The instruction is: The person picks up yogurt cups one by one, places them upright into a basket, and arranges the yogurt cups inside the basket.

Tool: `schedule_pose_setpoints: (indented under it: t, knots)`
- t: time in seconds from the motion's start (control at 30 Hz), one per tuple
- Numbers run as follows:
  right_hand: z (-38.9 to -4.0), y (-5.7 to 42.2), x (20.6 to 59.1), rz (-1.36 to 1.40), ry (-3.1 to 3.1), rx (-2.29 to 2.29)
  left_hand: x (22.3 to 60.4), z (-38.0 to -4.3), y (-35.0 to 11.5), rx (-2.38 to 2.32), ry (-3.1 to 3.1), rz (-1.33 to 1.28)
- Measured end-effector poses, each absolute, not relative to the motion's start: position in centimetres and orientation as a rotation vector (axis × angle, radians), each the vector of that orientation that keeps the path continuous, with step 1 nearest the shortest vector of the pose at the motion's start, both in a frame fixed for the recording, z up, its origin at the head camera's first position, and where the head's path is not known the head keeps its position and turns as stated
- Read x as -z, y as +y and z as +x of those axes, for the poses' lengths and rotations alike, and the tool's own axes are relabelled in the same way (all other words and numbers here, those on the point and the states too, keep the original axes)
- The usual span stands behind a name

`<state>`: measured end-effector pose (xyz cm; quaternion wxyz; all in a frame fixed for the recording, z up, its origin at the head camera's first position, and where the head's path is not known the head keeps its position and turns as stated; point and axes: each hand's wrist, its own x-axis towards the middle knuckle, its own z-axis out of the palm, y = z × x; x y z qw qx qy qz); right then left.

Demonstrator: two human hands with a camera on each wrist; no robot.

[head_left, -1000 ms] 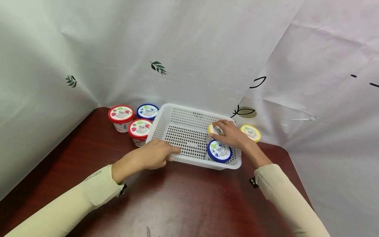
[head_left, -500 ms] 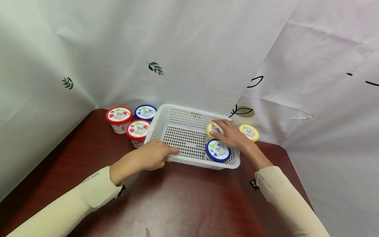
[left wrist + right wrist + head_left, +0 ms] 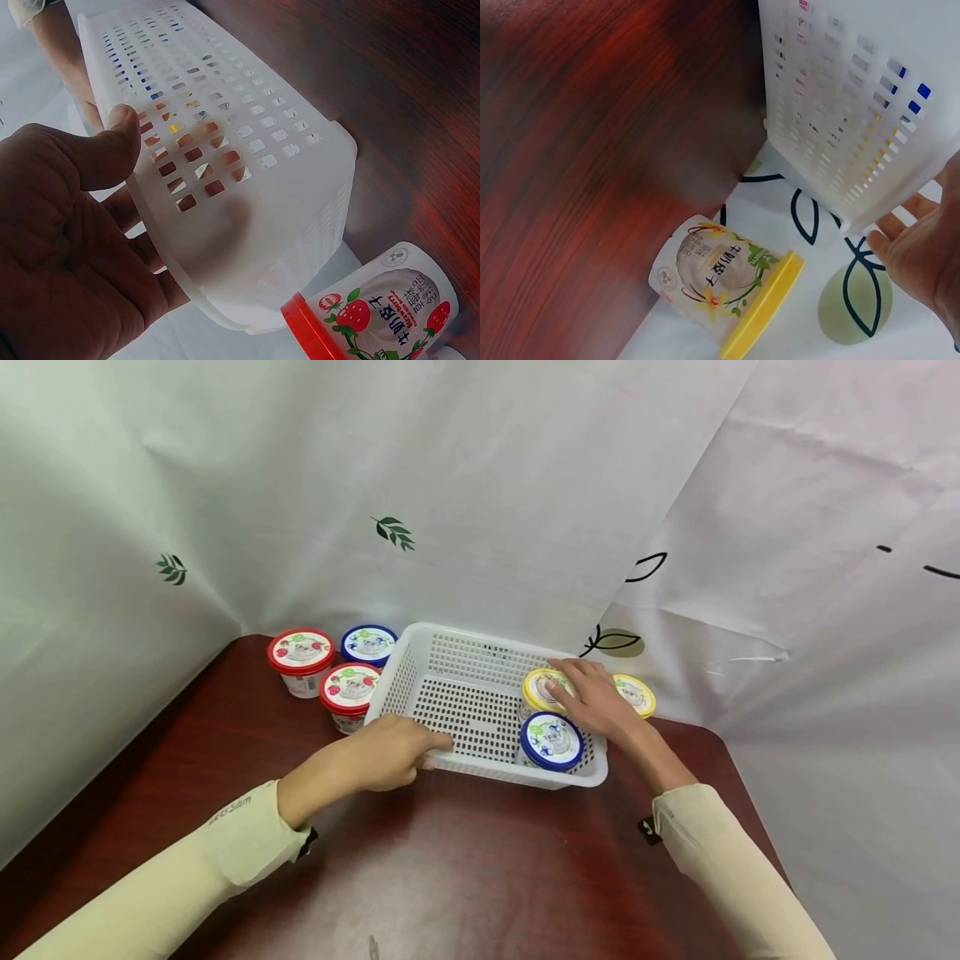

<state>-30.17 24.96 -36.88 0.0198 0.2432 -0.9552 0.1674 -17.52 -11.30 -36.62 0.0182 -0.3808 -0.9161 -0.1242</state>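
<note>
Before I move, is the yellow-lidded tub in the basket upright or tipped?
Upright: in the head view, the tub shows its yellow lid facing up. Its base is hidden.

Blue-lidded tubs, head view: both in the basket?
No, one blue-lidded tub sits in the white basket, the other tub outside it.

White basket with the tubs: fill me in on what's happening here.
A person's left hand grips the white basket by its rim. The right hand is over a yellow-lidded tub inside; whether it touches the tub is unclear. A blue-lidded tub sits beside it. Outside, two red-lidded tubs and a second blue-lidded tub stand left, a second yellow-lidded tub right.
</note>
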Motion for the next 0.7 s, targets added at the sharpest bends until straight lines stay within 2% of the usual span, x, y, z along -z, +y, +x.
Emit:
schedule_pose_setpoints:
  t: [0.7]
  knots:
    - [-29.9,26.9,36.6,0.683,-2.948,-0.532,36.8,-17.6,-11.3,0.366,-2.825,-1.185]
